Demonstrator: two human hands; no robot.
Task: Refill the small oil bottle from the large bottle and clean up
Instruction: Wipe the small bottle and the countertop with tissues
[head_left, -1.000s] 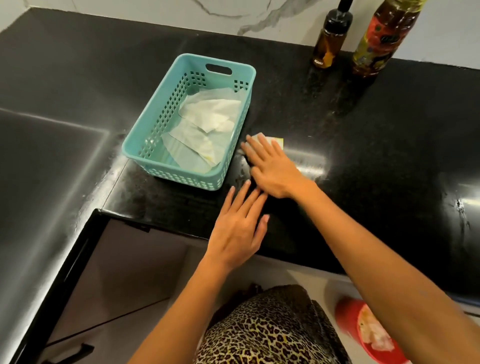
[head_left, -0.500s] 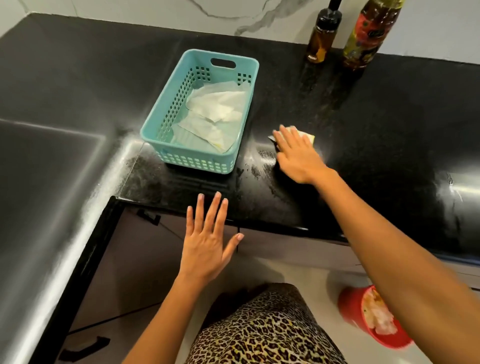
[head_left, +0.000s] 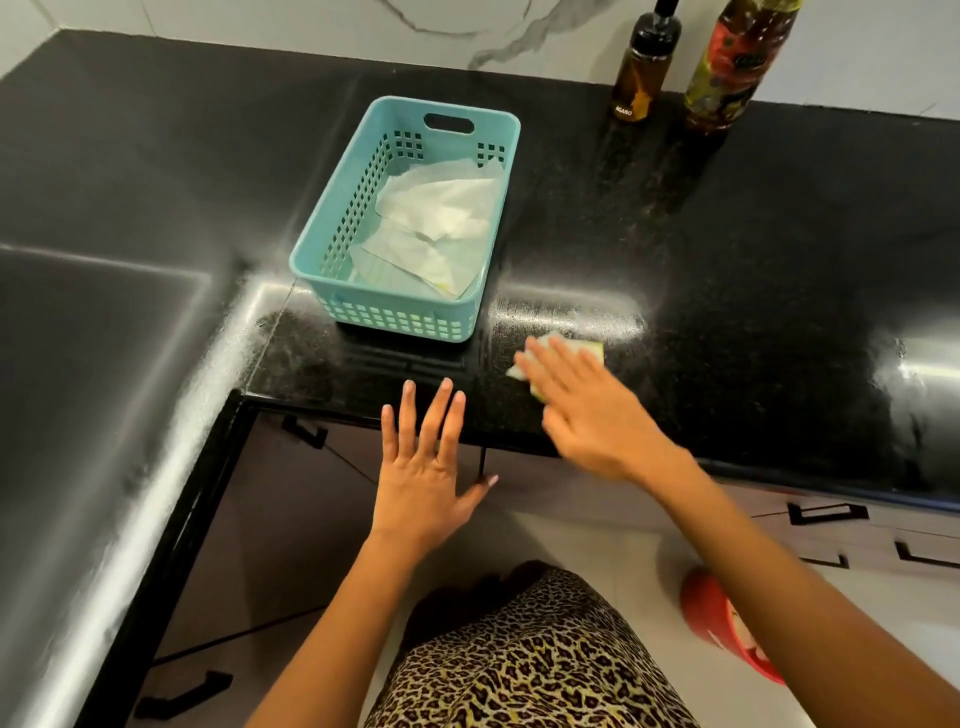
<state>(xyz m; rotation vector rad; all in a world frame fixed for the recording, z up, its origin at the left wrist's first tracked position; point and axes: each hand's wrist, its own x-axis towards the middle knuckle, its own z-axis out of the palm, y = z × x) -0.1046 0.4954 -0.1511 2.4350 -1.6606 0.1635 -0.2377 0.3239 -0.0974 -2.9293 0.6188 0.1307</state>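
My right hand (head_left: 587, 410) lies flat with straight fingers on a folded, oil-stained tissue (head_left: 589, 349), pressing it onto the black countertop (head_left: 727, 291) near the front edge. My left hand (head_left: 426, 467) hovers open, fingers spread, at the counter's front edge, holding nothing. The small dark oil bottle (head_left: 644, 67) with a black pump top stands at the back by the wall. Right beside it is the large bottle (head_left: 737, 62) with a red and yellow label.
A teal perforated basket (head_left: 337, 218) holding white tissues sits left of the right hand. A sunken black surface (head_left: 88, 364) lies far left. A red bin (head_left: 727, 629) with crumpled paper stands on the floor at lower right. Cabinet fronts with black handles run below the counter.
My right hand has slid the tissue back toward the counter's front edge after wiping further in. My left hand has lifted off the counter and hovers at its edge.
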